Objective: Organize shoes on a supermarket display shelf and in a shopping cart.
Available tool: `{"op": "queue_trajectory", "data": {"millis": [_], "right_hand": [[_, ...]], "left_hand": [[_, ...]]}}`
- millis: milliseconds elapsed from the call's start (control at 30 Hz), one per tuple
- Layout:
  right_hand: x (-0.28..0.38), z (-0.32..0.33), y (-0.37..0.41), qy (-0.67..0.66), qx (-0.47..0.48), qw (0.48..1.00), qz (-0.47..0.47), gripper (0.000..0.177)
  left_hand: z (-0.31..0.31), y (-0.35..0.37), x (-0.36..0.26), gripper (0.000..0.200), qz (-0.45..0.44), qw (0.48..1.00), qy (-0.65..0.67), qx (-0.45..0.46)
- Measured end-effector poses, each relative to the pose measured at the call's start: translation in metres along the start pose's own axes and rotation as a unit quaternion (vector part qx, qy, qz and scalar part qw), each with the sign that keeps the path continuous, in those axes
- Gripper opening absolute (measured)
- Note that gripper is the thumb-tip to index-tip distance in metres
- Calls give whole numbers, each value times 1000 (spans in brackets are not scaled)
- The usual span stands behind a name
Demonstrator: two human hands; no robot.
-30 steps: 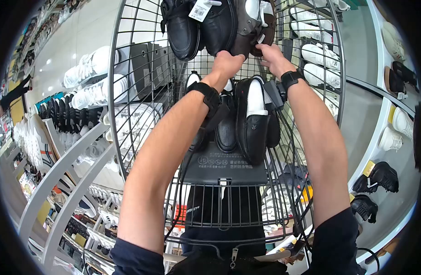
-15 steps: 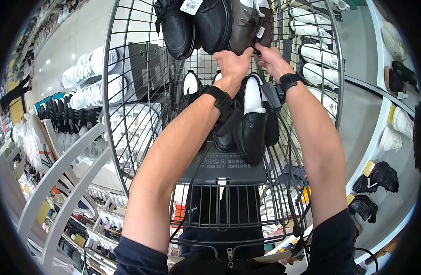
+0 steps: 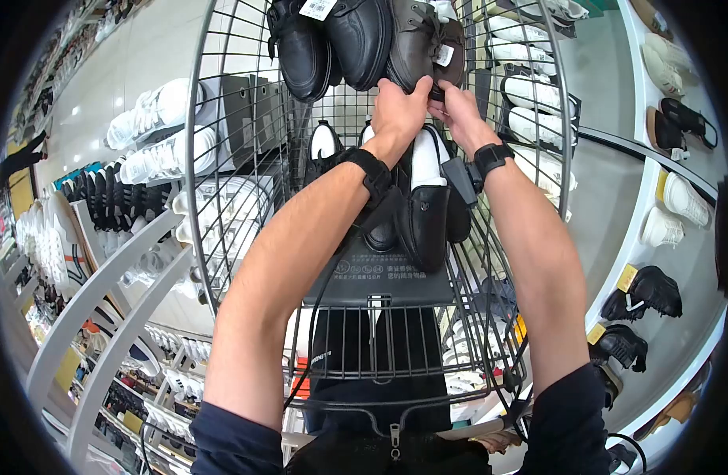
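At the far end of a wire shopping cart, my left hand (image 3: 399, 113) is closed on the toe of a dark brown shoe (image 3: 413, 46). Right beside it, my right hand (image 3: 459, 109) has its fingers closed at the lower end of the neighbouring brown shoe (image 3: 452, 55); its fingertips are partly hidden. A pair of black leather shoes (image 3: 359, 46) with a white tag lies just left of the brown ones. Below my hands, black loafers (image 3: 425, 226) with white insoles sit in the cart, partly covered by my left forearm.
The cart's wire side (image 3: 196, 158) rises on the left. White sneakers (image 3: 170, 154) and grey boxes stand beyond it. A shelf (image 3: 645, 229) with white and black shoes runs along the right. White curved rails (image 3: 102, 293) are at the lower left.
The view has shifted slightly, so the cart sits a little further left and higher. My left hand has closed more around the brown shoe's toe.
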State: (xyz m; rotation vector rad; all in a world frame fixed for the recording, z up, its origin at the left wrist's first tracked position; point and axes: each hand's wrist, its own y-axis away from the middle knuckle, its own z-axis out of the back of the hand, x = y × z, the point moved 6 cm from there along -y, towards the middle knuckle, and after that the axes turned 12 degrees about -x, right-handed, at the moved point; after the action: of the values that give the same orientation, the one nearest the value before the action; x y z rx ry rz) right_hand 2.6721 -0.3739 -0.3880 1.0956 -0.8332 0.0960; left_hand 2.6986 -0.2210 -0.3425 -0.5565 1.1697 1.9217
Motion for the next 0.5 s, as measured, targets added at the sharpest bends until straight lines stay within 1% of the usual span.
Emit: {"op": "queue_trajectory", "data": {"millis": [33, 67, 100, 133, 167, 200, 233, 333, 367, 400, 433, 467, 500], "right_hand": [[2, 1, 5, -3, 1, 1000, 3, 36], [3, 5, 11, -9, -4, 1000, -2, 36], [9, 7, 17, -19, -8, 1000, -2, 37], [9, 8, 22, -11, -13, 1000, -9, 40], [11, 7, 28, -31, 1, 999, -15, 41], [18, 8, 37, -37, 1, 999, -18, 41], [22, 8, 43, -41, 1, 999, -22, 40], [37, 8, 68, -74, 7, 996, -45, 41], [40, 7, 75, -91, 12, 994, -55, 40], [43, 8, 81, -113, 23, 990, -77, 37], [39, 6, 87, -179, 41, 977, -105, 35], [37, 6, 89, -201, 41, 971, -123, 34], [36, 9, 98, -223, 41, 964, -142, 33]], "left_hand": [[2, -3, -4, 62, -3, 1000, -2, -4], [4, -3, -9, 56, -11, 1000, 24, -3], [14, 1, -25, 56, -21, 999, 26, -6], [21, 4, -34, 52, 5, 997, 71, 36], [28, 9, -44, 47, 31, 990, 115, 79], [36, 14, -57, 45, 29, 985, 141, 100], [45, 15, -65, 45, 19, 985, 140, 100], [63, 31, -82, 53, 84, 969, 175, 156], [69, 34, -88, 53, 75, 969, 175, 157], [70, 40, -91, 53, 101, 955, 217, 177], [70, 43, -90, 53, 131, 937, 256, 197], [71, 43, -89, 52, 152, 922, 286, 212], [78, 49, -96, 52, 154, 915, 302, 219]]}}
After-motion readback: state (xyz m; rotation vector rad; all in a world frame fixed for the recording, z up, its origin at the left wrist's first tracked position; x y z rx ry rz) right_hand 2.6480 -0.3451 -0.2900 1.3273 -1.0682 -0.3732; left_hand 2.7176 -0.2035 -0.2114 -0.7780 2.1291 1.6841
